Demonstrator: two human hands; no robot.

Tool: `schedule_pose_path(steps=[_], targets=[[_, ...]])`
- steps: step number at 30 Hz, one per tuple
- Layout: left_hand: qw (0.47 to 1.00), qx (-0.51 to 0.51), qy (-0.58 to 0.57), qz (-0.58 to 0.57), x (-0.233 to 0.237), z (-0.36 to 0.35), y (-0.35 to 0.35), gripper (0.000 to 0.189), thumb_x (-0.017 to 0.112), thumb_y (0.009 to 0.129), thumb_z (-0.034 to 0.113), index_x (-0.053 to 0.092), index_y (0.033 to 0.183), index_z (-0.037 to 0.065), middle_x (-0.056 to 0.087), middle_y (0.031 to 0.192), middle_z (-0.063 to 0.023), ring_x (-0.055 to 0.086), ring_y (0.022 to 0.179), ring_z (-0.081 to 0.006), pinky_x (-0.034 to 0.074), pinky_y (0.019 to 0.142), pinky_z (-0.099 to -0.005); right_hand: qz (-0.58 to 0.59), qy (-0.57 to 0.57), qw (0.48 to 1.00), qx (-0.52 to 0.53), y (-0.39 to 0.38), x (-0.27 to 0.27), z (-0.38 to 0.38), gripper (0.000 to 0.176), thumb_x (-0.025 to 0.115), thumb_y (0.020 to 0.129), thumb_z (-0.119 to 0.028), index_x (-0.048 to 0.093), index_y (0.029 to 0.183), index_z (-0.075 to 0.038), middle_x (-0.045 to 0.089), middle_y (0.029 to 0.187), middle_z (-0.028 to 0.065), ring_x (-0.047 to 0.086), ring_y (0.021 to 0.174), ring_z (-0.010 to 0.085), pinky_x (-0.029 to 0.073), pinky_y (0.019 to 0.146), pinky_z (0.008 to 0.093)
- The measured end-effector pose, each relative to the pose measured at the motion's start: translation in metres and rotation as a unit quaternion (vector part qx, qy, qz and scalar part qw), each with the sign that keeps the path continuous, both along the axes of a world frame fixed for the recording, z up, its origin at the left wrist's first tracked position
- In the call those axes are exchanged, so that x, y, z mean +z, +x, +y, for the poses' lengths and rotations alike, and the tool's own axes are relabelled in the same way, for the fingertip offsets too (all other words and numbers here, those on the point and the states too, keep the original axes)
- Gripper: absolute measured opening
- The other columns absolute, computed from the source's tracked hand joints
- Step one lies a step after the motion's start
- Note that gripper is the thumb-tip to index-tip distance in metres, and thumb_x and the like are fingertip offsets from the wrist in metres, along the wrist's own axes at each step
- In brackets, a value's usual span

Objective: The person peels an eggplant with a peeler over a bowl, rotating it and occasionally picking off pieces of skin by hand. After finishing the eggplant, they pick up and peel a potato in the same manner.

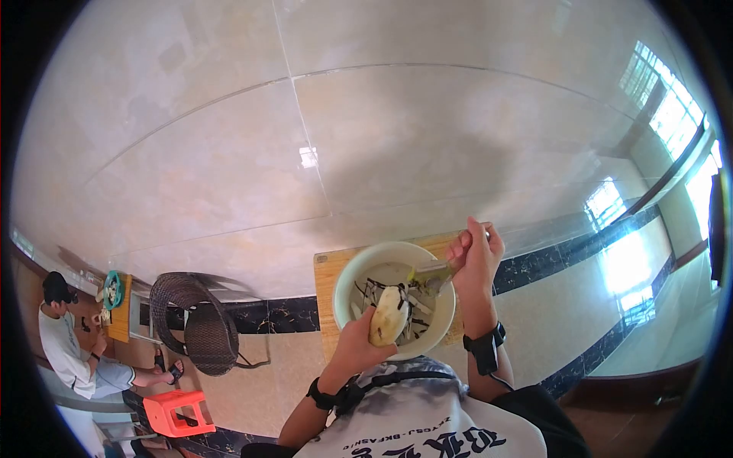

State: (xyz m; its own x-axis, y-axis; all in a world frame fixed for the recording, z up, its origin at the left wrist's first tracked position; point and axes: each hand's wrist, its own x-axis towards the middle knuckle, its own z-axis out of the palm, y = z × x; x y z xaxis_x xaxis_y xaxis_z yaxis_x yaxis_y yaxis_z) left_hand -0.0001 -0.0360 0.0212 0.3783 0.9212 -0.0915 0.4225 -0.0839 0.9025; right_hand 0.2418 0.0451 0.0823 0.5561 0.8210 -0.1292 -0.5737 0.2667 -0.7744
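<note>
My left hand (353, 355) is closed around a pale, peeled oblong vegetable (390, 314) whose exact kind I cannot make out. It is held over a cream-coloured bowl (447, 320). Gripped in my right hand (479, 256) is a kitchen tool with a flat, greyish-green blade (433, 272), blurred, possibly a knife or peeler. The blade reaches over the bowl's right side, just above and right of the vegetable. Dark and white strips of peel (372, 289) lie inside the bowl.
The bowl stands on a wooden stool or small table (326, 263) close to a tiled wall (229, 153). A wicker chair (211, 336) is to the left, with an orange plastic stool (179, 413) in front of it. Another person (72, 343) sits at far left beside a teal basin (113, 290).
</note>
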Motion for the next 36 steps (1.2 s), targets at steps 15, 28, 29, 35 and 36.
schedule_pose_path(steps=[15, 28, 29, 35, 36], targets=[[0.986, 0.008, 0.12, 0.119, 0.001, -0.005, -0.006, 0.071, 0.089, 0.06, 0.026, 0.06, 0.119, 0.002, 0.072, 0.09, -0.0215, 0.072, 0.084, -0.0409, 0.058, 0.074, -0.0443, -0.09, -0.041, 0.992, 0.079, -0.041, 0.004, -0.023, 0.022, 0.061, 0.103, -0.009, 0.047, 0.087, -0.004, 0.05, 0.061, 0.0039, 0.049, 0.044, 0.0142, 0.045, 0.042, 0.0321], [0.995, -0.001, 0.077, 0.058, 0.011, -0.018, -0.006, 0.064, 0.085, 0.065, 0.025, 0.059, 0.12, 0.005, 0.073, 0.097, -0.0197, 0.071, 0.091, -0.0423, 0.057, 0.079, -0.0485, -0.071, -0.009, 0.997, 0.002, -0.013, -0.003, -0.001, 0.026, 0.064, 0.101, -0.009, 0.046, 0.081, -0.006, 0.05, 0.063, 0.0032, 0.048, 0.047, 0.0148, 0.044, 0.044, 0.0339], [0.996, 0.011, 0.07, 0.054, 0.013, -0.016, -0.004, 0.064, 0.085, 0.065, 0.025, 0.059, 0.12, 0.005, 0.073, 0.097, -0.0198, 0.071, 0.091, -0.0427, 0.057, 0.08, -0.0489, -0.06, -0.013, 0.998, -0.004, -0.011, 0.0, -0.001, 0.027, 0.064, 0.101, -0.009, 0.046, 0.081, -0.007, 0.049, 0.063, 0.0031, 0.048, 0.047, 0.0148, 0.043, 0.044, 0.034], [0.995, -0.002, 0.065, 0.071, 0.0, -0.011, -0.01, 0.068, 0.085, 0.065, 0.025, 0.058, 0.124, 0.003, 0.072, 0.096, -0.0223, 0.07, 0.094, -0.0446, 0.057, 0.08, -0.0487, 0.018, -0.024, 0.997, 0.066, -0.011, 0.017, -0.016, 0.028, 0.064, 0.101, -0.01, 0.045, 0.08, -0.011, 0.047, 0.063, 0.0017, 0.046, 0.046, 0.0143, 0.041, 0.043, 0.0332], [0.997, -0.013, 0.047, 0.059, -0.002, -0.009, -0.011, 0.072, 0.086, 0.065, 0.024, 0.057, 0.127, 0.002, 0.072, 0.097, -0.0218, 0.071, 0.095, -0.042, 0.057, 0.083, -0.047, 0.023, -0.025, 0.996, 0.088, -0.014, 0.019, -0.02, 0.028, 0.064, 0.101, -0.01, 0.045, 0.08, -0.012, 0.046, 0.063, 0.0015, 0.045, 0.046, 0.0143, 0.041, 0.043, 0.0331]])
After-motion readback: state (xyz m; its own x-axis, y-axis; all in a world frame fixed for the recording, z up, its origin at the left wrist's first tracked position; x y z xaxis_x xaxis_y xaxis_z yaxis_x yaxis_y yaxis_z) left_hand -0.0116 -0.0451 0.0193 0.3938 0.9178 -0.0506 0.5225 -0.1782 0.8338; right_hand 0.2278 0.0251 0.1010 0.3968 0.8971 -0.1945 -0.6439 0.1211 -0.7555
